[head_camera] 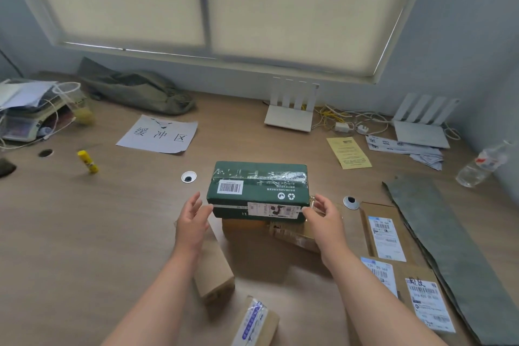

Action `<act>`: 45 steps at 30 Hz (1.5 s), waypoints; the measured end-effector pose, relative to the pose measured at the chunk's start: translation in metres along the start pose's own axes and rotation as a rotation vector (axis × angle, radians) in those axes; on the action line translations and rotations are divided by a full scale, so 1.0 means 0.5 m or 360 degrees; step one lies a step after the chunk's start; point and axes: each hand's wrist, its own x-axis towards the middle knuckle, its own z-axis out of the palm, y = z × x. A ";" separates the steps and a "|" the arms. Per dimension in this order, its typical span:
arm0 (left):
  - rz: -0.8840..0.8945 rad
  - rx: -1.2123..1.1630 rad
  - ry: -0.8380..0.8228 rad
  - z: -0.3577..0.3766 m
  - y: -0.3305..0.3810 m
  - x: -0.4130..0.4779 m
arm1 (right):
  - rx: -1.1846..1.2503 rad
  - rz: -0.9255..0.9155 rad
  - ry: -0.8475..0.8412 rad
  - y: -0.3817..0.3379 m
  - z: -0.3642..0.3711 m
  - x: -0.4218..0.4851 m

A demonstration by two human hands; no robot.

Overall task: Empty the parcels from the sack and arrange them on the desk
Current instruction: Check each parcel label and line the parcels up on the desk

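Observation:
A green box parcel (pixel 257 187) with a barcode label rests on top of a large brown carton (pixel 258 253) in the middle of the desk (pixel 112 219). My left hand (pixel 192 222) hovers open at the green box's left end, its fingertips almost touching. Open as well, my right hand (pixel 323 215) is by the box's right end. A small brown box (pixel 213 272) lies under my left forearm. Another taped parcel (pixel 257 323) sits at the bottom edge. Flat labelled parcels (pixel 386 233) (pixel 424 295) lie to the right. The grey-green sack (pixel 449 247) lies flat at the far right.
A paper sign (pixel 158 133), a yellow glue stick (pixel 87 161) and a scale with papers (pixel 25 112) are on the left. An olive bag (pixel 137 90), two white routers (pixel 290 109) (pixel 421 123), cables, a yellow slip (pixel 349 152) and a plastic bottle (pixel 483 164) line the back and right.

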 end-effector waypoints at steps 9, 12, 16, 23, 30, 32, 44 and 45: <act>0.0052 0.0139 -0.0151 0.017 -0.028 0.032 | 0.0029 -0.0036 -0.0039 0.014 0.031 0.006; 0.0096 0.0189 -0.0174 0.013 -0.026 0.032 | -0.0029 -0.0059 -0.0010 0.012 0.031 0.004; 0.0158 0.0190 -0.0136 0.008 -0.008 0.026 | -0.0061 -0.0153 0.0003 0.003 0.026 -0.006; 0.0148 0.0028 -0.0279 0.011 0.062 -0.012 | 0.0127 -0.0239 -0.0064 -0.021 -0.004 -0.030; 0.0169 -0.0035 -0.0310 0.011 0.125 -0.037 | 0.0427 -0.0236 -0.0255 -0.048 -0.040 -0.062; 0.0215 -0.0005 -0.0271 0.014 0.138 -0.040 | 0.0454 -0.0251 -0.0269 -0.053 -0.047 -0.070; 0.0305 -0.0001 -0.0451 0.007 0.219 -0.054 | 0.0506 -0.0222 -0.0395 -0.088 -0.065 -0.113; 0.0292 -0.0003 -0.0474 0.004 0.222 -0.053 | 0.0511 -0.0223 -0.0420 -0.090 -0.064 -0.119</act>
